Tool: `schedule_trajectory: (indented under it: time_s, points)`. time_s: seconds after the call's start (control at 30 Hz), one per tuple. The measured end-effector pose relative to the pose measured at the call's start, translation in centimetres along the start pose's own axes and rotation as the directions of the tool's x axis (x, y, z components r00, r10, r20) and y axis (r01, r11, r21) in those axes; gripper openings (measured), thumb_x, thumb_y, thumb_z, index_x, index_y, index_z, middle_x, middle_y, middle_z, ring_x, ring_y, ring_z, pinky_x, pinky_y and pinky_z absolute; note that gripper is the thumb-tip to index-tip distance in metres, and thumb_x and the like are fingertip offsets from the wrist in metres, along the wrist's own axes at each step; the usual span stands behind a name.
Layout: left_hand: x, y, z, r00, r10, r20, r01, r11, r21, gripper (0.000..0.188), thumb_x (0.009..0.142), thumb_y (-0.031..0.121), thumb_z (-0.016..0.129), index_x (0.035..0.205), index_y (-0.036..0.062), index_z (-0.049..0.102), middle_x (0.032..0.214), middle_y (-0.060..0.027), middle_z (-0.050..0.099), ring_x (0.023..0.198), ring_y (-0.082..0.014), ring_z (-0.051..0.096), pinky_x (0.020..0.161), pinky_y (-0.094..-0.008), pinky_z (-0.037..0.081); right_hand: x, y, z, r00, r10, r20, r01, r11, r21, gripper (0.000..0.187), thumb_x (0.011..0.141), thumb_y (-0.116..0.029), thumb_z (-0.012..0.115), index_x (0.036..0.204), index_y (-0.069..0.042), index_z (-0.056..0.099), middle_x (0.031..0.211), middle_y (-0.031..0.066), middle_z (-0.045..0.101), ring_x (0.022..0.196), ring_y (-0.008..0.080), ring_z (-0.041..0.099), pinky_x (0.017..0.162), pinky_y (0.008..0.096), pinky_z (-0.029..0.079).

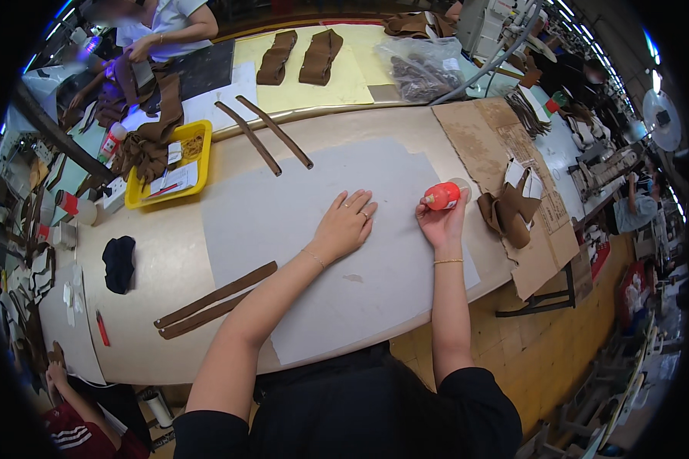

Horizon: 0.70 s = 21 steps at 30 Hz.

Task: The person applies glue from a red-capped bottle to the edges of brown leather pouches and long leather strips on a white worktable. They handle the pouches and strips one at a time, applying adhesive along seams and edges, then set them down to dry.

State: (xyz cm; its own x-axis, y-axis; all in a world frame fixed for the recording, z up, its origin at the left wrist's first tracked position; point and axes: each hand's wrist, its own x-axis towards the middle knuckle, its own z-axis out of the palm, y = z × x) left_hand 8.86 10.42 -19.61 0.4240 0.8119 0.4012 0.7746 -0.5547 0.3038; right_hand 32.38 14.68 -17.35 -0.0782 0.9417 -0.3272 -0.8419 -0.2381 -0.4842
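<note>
My left hand (347,223) lies flat on a grey sheet (314,306) spread over the table, fingers stretched out and nothing in them. To its right, my right hand (442,224) is wrapped round a small red squeeze bottle (442,196), tilted with its pale nozzle toward the left. Two long brown strips (216,294) lie beside my left forearm. Beyond my left hand, another pair of narrow brown strips (275,131) rests at the sheet's far edge. Folded brown pieces (511,206) sit on cardboard right of the bottle.
A yellow tray (132,194) holds papers, a pen and rubber bands. Dark cloth (119,264) and a red pen (102,327) lie at the left. Cardboard (547,245) overhangs the right edge. Wide brown bands (320,57) lie across the table; co-workers are at far left and lower left.
</note>
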Motion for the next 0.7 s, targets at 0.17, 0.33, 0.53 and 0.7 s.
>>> schedule_trajectory:
  time_s: [0.17, 0.33, 0.53, 0.7]
  points:
    - [-0.2, -0.3, -0.3, 1.000, 0.000, -0.029, 0.001, 1.000, 0.006, 0.034, 0.086, 0.018, 0.054, 0.118, 0.0059, 0.057, 0.130, -0.0132, 0.051, 0.126, -0.0257, 0.043, 0.107, -0.0440, 0.031, 0.1, 0.4, 0.8, 1.000, 0.016, -0.001, -0.016, 1.000, 0.023, 0.058, 0.085, -0.066, 0.047, 0.098, -0.010, 0.053, 0.084, 0.0076, 0.055, 0.073, 0.0220, 0.053, 0.066, 0.0342, 0.046]
    - [-0.5, -0.7, 0.6, 0.995, 0.009, -0.101, -0.014, 0.999, -0.042, 0.032, 0.076, 0.014, 0.058, 0.106, 0.0038, 0.061, 0.123, -0.0179, 0.054, 0.116, -0.0306, 0.050, 0.098, -0.0461, 0.039, 1.7, -0.2, -1.9, 0.986, 0.079, 0.150, -0.092, 0.992, 0.082, 0.048, 0.082, -0.061, 0.055, 0.093, -0.015, 0.059, 0.084, 0.0024, 0.059, 0.068, 0.0186, 0.053, 0.063, 0.0332, 0.044]
    - [-0.9, -0.3, 1.1, 0.997, 0.005, -0.071, -0.006, 1.000, -0.020, 0.034, 0.086, 0.022, 0.053, 0.114, 0.0042, 0.058, 0.130, -0.0170, 0.050, 0.122, -0.0278, 0.046, 0.105, -0.0461, 0.032, 1.0, -0.4, -2.1, 0.998, -0.029, 0.060, 0.032, 0.999, -0.043, 0.055, 0.082, -0.059, 0.059, 0.102, -0.008, 0.056, 0.087, 0.0096, 0.060, 0.075, 0.0228, 0.057, 0.065, 0.0343, 0.048]
    - [-0.6, -1.2, 0.4, 0.999, -0.002, 0.051, 0.006, 0.996, -0.088, 0.038, 0.086, 0.021, 0.054, 0.121, 0.0064, 0.055, 0.130, -0.0167, 0.049, 0.122, -0.0284, 0.046, 0.104, -0.0445, 0.033, 2.0, -0.1, -2.1, 0.994, 0.024, 0.105, -0.020, 0.999, -0.046, 0.056, 0.082, -0.059, 0.058, 0.105, -0.008, 0.054, 0.088, 0.0110, 0.060, 0.077, 0.0233, 0.057, 0.066, 0.0340, 0.048]
